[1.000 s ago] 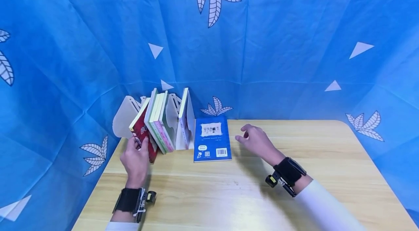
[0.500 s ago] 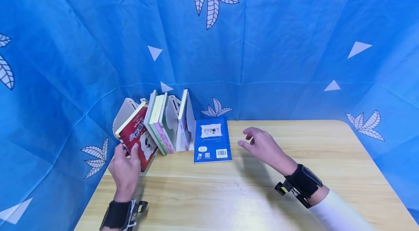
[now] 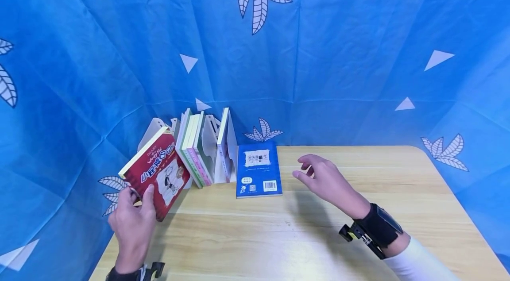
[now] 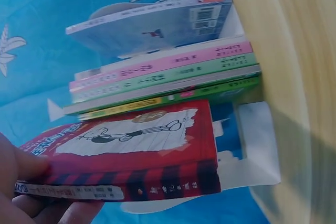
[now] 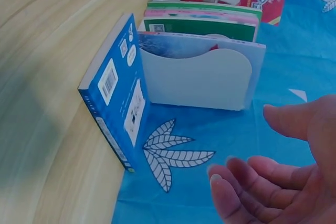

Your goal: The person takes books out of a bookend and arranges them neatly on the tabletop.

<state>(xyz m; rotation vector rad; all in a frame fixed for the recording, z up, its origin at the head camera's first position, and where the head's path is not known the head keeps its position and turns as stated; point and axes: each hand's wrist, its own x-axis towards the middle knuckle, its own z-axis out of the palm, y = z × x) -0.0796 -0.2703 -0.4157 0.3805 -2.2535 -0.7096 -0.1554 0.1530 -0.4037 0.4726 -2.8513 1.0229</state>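
Note:
My left hand (image 3: 133, 223) grips a red book (image 3: 159, 175) with a cartoon cover by its spine edge, thumb on the front cover. The book is tilted, in front of the left part of a white book rack (image 3: 149, 132). In the left wrist view the red book (image 4: 131, 150) shows its striped spine, beside several upright books (image 4: 173, 72). My right hand (image 3: 328, 183) hovers above the table, holding nothing, its fingers loosely bent. Nearest to it is a blue book (image 3: 259, 170), back cover showing, to the right of the rack.
Green and pink books (image 3: 193, 148) lean in the rack's middle. A thin pale book (image 3: 224, 144) stands in its right slot. The wooden table (image 3: 247, 236) meets a blue patterned cloth (image 3: 338, 51) at the back and sides.
My left hand has drawn the red book toward the front left, away from the leaning books, turning its cover into view. My right hand has shifted slightly to the right.

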